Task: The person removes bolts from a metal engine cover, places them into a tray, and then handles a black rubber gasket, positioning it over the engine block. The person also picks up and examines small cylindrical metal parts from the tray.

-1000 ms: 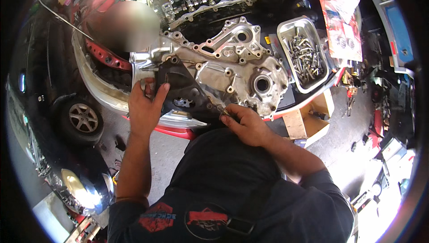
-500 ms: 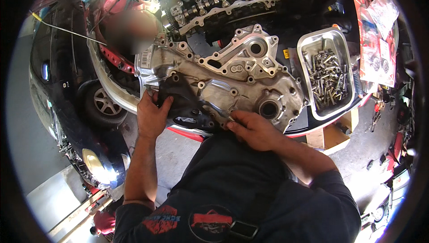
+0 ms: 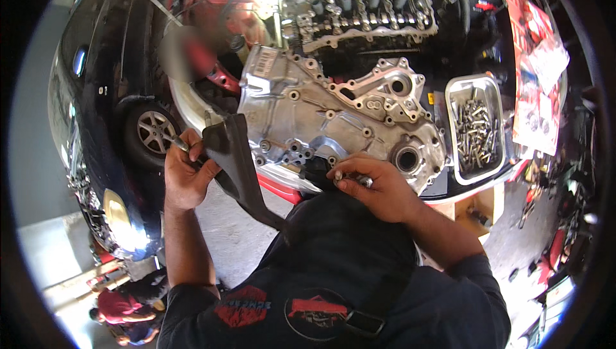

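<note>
Cloth [image 3: 234, 160] now lifted off cover [image 3: 333, 118].

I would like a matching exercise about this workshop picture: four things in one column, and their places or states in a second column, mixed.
Things:
1. grey cast-metal engine cover
2. rectangular metal tray
3. dark rubber strip
4. small metal bolt

Places or states:
A. gripped in the left hand
B. full of loose bolts
C. pinched in the fingers of the right hand
D. lying flat on the bench, between both hands

Pairs: 1-D, 2-B, 3-A, 4-C
</note>
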Demonstrator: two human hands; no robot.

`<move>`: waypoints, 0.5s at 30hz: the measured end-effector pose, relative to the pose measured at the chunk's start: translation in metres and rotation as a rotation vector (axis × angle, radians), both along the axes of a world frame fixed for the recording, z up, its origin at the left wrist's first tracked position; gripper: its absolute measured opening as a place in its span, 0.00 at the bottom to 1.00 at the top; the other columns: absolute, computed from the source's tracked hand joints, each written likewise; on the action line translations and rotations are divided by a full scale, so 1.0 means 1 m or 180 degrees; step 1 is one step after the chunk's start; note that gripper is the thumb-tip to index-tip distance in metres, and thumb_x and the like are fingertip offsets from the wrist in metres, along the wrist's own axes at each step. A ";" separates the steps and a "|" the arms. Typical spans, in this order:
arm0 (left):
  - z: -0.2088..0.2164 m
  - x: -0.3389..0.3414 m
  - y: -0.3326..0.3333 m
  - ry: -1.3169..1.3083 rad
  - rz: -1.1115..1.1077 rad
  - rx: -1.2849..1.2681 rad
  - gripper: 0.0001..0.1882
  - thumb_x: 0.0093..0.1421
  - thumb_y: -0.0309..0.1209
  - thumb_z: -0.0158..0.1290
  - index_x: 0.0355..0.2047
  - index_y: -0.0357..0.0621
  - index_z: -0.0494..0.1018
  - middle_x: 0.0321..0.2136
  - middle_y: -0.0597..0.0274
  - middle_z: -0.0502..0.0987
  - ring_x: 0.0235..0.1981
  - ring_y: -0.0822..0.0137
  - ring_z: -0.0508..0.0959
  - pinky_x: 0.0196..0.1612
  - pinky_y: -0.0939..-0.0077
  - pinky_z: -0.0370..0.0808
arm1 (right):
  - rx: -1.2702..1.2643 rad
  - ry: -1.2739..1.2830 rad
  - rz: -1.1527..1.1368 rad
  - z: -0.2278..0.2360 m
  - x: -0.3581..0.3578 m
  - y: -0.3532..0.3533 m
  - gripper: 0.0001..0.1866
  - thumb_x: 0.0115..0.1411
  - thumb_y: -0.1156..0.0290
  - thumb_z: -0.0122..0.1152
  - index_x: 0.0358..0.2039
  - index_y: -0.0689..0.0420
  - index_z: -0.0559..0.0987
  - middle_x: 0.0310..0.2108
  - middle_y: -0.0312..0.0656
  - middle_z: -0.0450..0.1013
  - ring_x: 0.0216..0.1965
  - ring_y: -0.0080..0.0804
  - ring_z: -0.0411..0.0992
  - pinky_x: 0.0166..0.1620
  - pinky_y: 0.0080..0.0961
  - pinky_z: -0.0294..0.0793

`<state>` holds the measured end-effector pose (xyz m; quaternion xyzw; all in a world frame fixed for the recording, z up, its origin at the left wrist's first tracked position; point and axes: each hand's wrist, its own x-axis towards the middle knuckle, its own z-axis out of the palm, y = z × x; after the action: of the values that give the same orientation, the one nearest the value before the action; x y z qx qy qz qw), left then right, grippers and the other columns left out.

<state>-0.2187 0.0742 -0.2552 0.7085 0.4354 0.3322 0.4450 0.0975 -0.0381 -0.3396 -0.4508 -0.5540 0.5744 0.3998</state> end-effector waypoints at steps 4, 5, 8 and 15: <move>0.009 -0.020 -0.028 -0.0800 -0.0248 -0.0588 0.23 0.54 0.27 0.65 0.30 0.48 0.56 0.29 0.70 0.65 0.31 0.78 0.64 0.36 0.83 0.63 | -0.0115 0.0627 0.0068 0.047 -0.012 -0.005 0.13 0.64 0.77 0.54 0.48 0.64 0.76 0.43 0.47 0.76 0.40 0.27 0.74 0.46 0.26 0.72; 0.011 -0.026 -0.033 -0.0663 -0.0426 -0.0458 0.24 0.54 0.28 0.66 0.32 0.48 0.56 0.29 0.70 0.66 0.32 0.77 0.65 0.37 0.82 0.64 | 0.0255 0.0839 0.0215 0.054 -0.019 -0.001 0.13 0.63 0.76 0.54 0.48 0.65 0.76 0.43 0.47 0.75 0.40 0.27 0.74 0.45 0.25 0.73; 0.012 -0.041 -0.049 -0.0618 -0.0358 -0.0374 0.23 0.54 0.28 0.66 0.31 0.48 0.56 0.28 0.70 0.66 0.32 0.78 0.65 0.37 0.81 0.64 | 0.0925 0.1625 0.0623 0.073 -0.040 0.006 0.15 0.62 0.75 0.54 0.48 0.68 0.75 0.41 0.48 0.75 0.39 0.28 0.75 0.44 0.23 0.74; 0.006 -0.066 -0.069 -0.0245 -0.0479 -0.0096 0.22 0.55 0.31 0.65 0.30 0.49 0.57 0.25 0.73 0.59 0.28 0.77 0.58 0.32 0.80 0.58 | 0.0807 0.1599 0.1165 0.114 -0.083 0.009 0.24 0.63 0.60 0.55 0.44 0.73 0.75 0.38 0.54 0.74 0.37 0.37 0.76 0.40 0.31 0.77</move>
<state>-0.2848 0.0054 -0.2492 0.7191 0.3684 0.3183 0.4958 0.0150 -0.0293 -0.2251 -0.1350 -0.5770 0.6563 0.4670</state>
